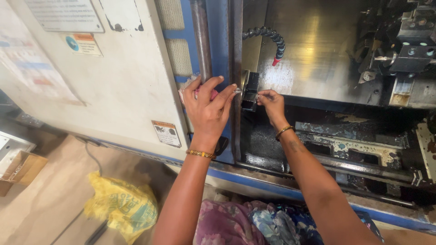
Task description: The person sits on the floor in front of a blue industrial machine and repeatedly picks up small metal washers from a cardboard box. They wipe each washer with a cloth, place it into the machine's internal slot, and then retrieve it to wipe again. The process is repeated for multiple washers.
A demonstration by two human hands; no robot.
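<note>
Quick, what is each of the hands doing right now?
Left hand: closed on a pink cloth.
Right hand: fingertips pinching at the dark metal block.

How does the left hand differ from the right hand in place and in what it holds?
The left hand is outside the machine, at the door edge, holding a pink cloth; the right hand reaches inside, fingertips on a small dark metal block. Both wrists wear a gold bangle.
</note>
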